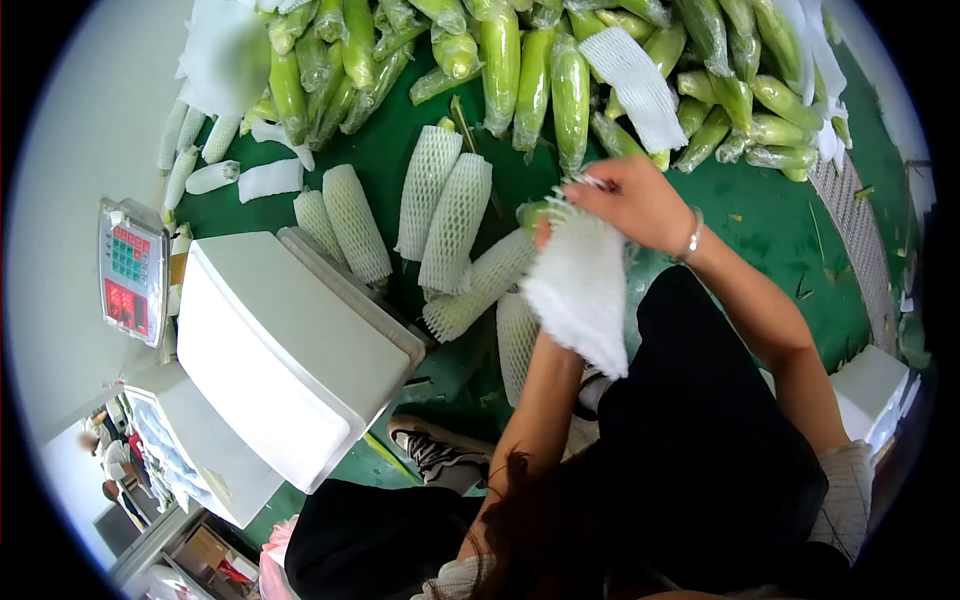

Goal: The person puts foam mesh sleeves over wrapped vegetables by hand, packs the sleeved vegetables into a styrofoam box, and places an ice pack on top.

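Note:
My right hand (635, 205) pinches the upper edge of a white foam net sleeve (580, 285), which hangs down between my arms. My left hand (543, 235) is mostly hidden behind the sleeve; only a small part shows at its upper left edge, so its grip cannot be made out. A bit of a green cob (530, 213) shows beside it. Left of my hands, several corn cobs in foam nets (458, 220) lie on the green surface (720, 290), some leaning on each other. One netted cob (515, 340) is partly behind my left forearm.
Film-wrapped green corn (570, 95) is piled along the top, with a flat foam net (635, 85) on it. At the left are a white box (280, 340) and a scale display (133, 270). A metal grating strip (855, 240) runs at the right. My shoe (435, 445) is below.

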Demonstrator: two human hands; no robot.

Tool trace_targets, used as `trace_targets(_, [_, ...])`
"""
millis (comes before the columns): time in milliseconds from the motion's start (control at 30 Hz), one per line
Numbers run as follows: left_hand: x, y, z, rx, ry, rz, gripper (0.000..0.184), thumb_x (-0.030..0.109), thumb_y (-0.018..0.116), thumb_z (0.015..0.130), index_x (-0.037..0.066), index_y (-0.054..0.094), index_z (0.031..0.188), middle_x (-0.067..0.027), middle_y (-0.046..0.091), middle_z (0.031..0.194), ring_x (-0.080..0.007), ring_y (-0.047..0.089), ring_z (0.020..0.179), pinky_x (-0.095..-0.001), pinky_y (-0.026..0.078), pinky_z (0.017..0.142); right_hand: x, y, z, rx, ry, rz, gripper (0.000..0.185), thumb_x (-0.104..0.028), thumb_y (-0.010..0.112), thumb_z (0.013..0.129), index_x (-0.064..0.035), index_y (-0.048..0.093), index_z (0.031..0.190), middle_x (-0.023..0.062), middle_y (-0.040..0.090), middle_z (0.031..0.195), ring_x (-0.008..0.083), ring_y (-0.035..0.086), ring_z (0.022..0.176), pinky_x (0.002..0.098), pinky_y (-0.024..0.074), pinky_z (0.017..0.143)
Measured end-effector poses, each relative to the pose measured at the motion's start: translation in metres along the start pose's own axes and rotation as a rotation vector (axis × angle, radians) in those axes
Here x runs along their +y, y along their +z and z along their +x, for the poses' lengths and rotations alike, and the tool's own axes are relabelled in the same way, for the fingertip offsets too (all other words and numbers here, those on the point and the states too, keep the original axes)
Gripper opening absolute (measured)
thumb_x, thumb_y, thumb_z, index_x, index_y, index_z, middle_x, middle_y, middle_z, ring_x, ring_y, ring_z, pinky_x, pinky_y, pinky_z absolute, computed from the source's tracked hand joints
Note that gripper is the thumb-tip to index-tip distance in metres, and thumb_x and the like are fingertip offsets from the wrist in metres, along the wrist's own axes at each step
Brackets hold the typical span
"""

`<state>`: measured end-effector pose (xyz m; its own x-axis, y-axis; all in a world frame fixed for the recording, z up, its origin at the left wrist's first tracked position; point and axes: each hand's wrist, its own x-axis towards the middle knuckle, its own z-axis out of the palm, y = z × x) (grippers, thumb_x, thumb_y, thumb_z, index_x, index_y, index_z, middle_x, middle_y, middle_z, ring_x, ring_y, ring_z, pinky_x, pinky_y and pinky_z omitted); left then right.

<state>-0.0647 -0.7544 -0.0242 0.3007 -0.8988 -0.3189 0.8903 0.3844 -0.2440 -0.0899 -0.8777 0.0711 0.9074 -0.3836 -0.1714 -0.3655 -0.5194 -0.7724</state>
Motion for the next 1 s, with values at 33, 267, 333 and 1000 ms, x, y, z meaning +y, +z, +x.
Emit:
trace_targets(33, [0.010, 0.019, -0.023, 0.102, 0.046, 0.229, 0.036, 0.043, 0.047, 0.089, 0.014, 0.055, 0.110, -0.0010, 0.060, 0.100, -0.0187, 0.056, 0.096, -0.0372, 0.043, 0.086, -0.009, 0.006, 0.008, -0.046, 0.079, 0.223, 0.022, -0.022, 0.065, 0.080, -0.0002, 0.065, 0.076, 0.0064, 0.056, 0.057, 0.0098, 0.048, 0.050, 0.0256, 0.0394, 0.050])
trace_targets(267, [0.080, 0.000, 0.004, 0.804, 0.444, 0.759, 0.040, 0.035, 0.046, 0.092, -0.002, 0.060, 0.095, -0.0115, 0.062, 0.091, -0.0214, 0.059, 0.073, -0.0333, 0.045, 0.059, 0.092, 0.143, 0.072, 0.532, 0.208, 0.872, 0.030, -0.021, 0.066, 0.078, 0.0069, 0.061, 0.068, 0.0087, 0.056, 0.055, 0.0115, 0.048, 0.049, 0.0317, 0.0380, 0.047])
trace_targets(333, [0.097, -0.041, 0.027, 0.758, 0.587, 1.462, 0.040, 0.031, 0.049, 0.090, -0.003, 0.064, 0.078, -0.0134, 0.064, 0.075, -0.0273, 0.059, 0.060, -0.0375, 0.043, 0.053, 0.101, 0.142, 0.069, 0.460, 0.360, 0.373, 0.022, -0.014, 0.060, 0.078, 0.0060, 0.058, 0.071, 0.0164, 0.058, 0.060, 0.0278, 0.052, 0.050, 0.0387, 0.0423, 0.051])
trace_targets(1000, [0.023, -0.069, -0.156, 1.159, 0.157, 2.436, 0.070, 0.021, 0.076, 0.063, -0.004, 0.040, 0.116, -0.0212, 0.047, 0.107, -0.0385, 0.048, 0.098, -0.0425, 0.042, 0.084, 0.009, 0.050, -0.037, 0.471, 0.617, 1.411, 0.037, -0.025, 0.068, 0.072, -0.0031, 0.059, 0.101, 0.0087, 0.061, 0.090, 0.0214, 0.060, 0.080, 0.0343, 0.0480, 0.072])
